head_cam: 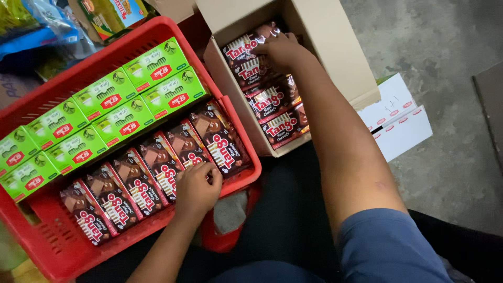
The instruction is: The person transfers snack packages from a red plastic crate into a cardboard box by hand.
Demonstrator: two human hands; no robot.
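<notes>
brown wafer packs [157, 178] in red basket [57, 246], left grip [196, 187] pinching one, right grip [280, 51] clutching boxed pack [246, 50]

A bare grey concrete floor [445, 47] carries everything. A red plastic basket [52, 251] sits on it, just beside an open cardboard box [335, 57]. A white carton [403, 123] lies behind the box.

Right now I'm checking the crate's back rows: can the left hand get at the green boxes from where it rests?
Probably yes. The left hand rests on the brown packets in the red crate; the green boxes lie just beyond, uncovered from above, with nothing between.
</notes>
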